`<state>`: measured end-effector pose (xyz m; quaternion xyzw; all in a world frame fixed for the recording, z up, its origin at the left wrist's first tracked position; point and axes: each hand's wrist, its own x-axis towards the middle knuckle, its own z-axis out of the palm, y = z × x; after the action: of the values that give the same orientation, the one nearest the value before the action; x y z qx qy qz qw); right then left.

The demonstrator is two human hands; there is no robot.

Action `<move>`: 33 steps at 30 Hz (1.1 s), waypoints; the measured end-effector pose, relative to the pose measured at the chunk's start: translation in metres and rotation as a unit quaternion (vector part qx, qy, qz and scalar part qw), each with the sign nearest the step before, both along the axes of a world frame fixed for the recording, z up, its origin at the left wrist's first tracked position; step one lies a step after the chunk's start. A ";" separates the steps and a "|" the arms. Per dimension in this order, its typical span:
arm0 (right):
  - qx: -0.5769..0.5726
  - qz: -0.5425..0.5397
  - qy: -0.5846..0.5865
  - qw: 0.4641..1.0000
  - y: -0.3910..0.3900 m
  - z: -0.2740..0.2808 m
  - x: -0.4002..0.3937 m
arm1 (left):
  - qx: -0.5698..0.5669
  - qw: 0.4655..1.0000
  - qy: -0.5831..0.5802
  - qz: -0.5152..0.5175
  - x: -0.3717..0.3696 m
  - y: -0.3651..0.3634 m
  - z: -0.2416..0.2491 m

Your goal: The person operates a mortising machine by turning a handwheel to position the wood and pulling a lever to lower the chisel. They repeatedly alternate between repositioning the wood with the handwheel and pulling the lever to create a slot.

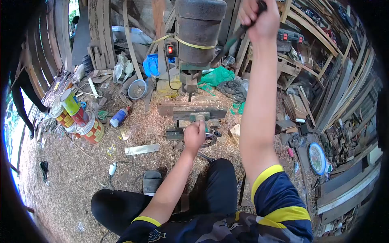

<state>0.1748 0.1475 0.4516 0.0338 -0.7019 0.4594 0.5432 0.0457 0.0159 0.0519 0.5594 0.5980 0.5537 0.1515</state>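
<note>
A drill press (197,38) with a dark motor housing and a lit red switch stands over a vise table (192,112) on the sawdust floor. My right hand (259,18) is raised and gripped around the press's feed lever (233,40). My left hand (195,135) is closed on the vise's crank wheel (209,140), just below the table. The drill bit (189,96) hangs a little above the table. What lies in the vise is too small to tell.
Stacked paint cans (77,117) stand at the left, with a spray bottle (119,117) and a metal strip (142,149) on the sawdust. Timber and planks (324,81) crowd the right side. A round plate (317,158) lies right. Another person (24,97) stands far left.
</note>
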 end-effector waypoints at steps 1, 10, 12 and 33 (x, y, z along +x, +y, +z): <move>0.010 -0.018 0.048 0.999 -0.021 -0.021 0.000 | 0.008 1.000 -0.011 -0.021 -0.002 0.005 -0.007; 0.064 -0.079 0.102 0.990 -0.093 -0.115 0.011 | 0.009 0.996 -0.059 -0.059 -0.002 0.002 -0.006; 0.137 -0.075 0.113 0.981 -0.101 -0.145 0.015 | 0.016 0.996 -0.062 -0.063 -0.004 0.008 -0.008; -0.238 -0.297 -0.446 0.810 -0.177 -0.227 0.038 | -0.060 0.944 -0.303 -0.116 -0.019 0.013 -0.033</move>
<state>0.2132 -0.0297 0.2247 -0.5155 -0.7117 0.3927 0.2713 0.0270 0.0287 0.0186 0.4205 0.4872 0.6386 0.4218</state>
